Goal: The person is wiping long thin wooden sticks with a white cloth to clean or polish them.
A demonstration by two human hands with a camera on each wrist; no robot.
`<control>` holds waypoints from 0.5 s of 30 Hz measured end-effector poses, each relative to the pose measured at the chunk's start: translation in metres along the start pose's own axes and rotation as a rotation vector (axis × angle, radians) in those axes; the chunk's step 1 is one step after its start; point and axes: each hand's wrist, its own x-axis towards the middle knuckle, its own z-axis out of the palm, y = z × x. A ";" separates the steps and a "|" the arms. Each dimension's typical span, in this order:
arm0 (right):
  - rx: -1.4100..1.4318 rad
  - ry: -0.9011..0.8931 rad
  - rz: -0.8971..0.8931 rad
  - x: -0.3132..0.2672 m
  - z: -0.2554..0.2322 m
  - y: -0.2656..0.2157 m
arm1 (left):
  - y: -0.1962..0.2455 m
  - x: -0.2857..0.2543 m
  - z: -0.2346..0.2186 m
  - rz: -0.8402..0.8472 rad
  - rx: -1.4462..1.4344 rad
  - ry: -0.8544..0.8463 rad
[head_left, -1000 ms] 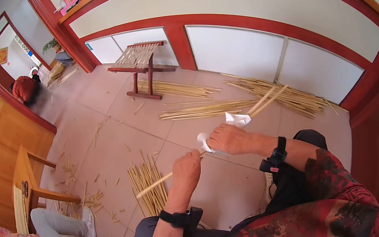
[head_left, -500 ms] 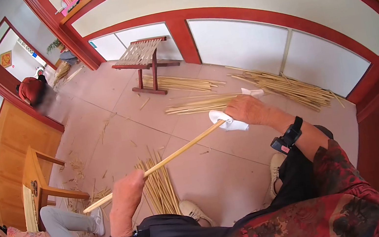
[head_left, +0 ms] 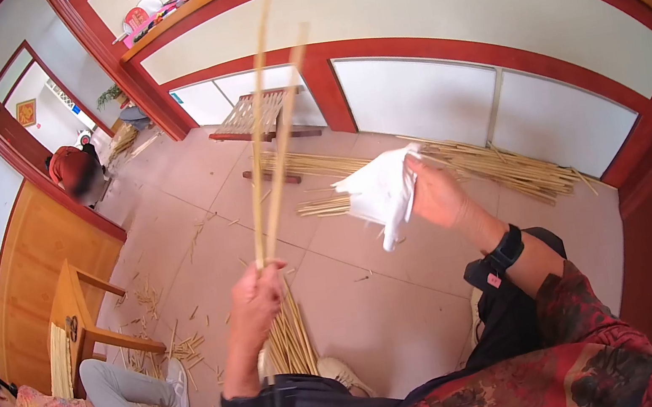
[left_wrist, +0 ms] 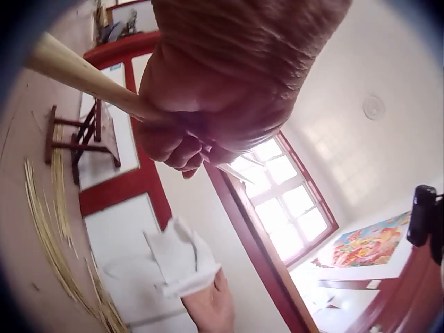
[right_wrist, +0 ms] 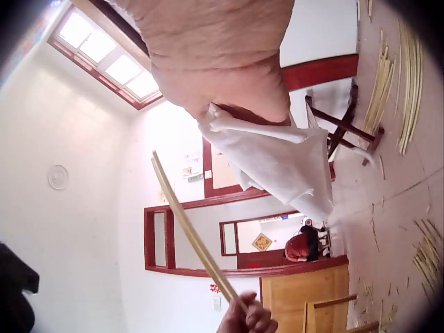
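Two long pale-yellow stalks (head_left: pixel 279 202) stand nearly upright in my left hand (head_left: pixel 257 304), which grips them at their lower ends. In the right wrist view the stalks (right_wrist: pixel 186 222) slant up from the left fist. A white cloth (head_left: pixel 379 186) hangs from my right hand (head_left: pixel 440 194), held at its edge between thumb and fingers. The cloth (right_wrist: pixel 277 156) is loosely bunched and apart from the stalks. Below the left hand, a bundle of stalks (head_left: pixel 290 341) lies on the floor by my shoe.
More stalks (head_left: pixel 499 167) lie along the white cabinet wall, near a folding stool (head_left: pixel 257 116). Short cut pieces litter the floor at left. A person in grey trousers (head_left: pixel 124 406) sits by a wooden bench (head_left: pixel 75 316); another person (head_left: pixel 73 167) bends down at the doorway.
The left hand drew the stalks down and left out of the cloth in the right hand, then raised them upright. The cloth, earlier wrapped about the stalks, now hangs loose.
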 end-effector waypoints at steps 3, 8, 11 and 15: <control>0.039 -0.066 0.084 -0.008 0.010 0.012 | -0.004 0.012 0.036 -0.050 -0.230 -0.122; -0.055 -0.128 0.228 -0.012 0.001 0.028 | -0.026 0.033 0.076 -0.118 -0.500 -0.244; -0.147 -0.114 0.308 -0.025 0.014 0.035 | -0.055 0.036 0.096 -0.180 -0.640 -0.320; -0.239 -0.063 0.313 -0.030 0.016 0.040 | -0.068 0.038 0.105 -0.224 -0.671 -0.322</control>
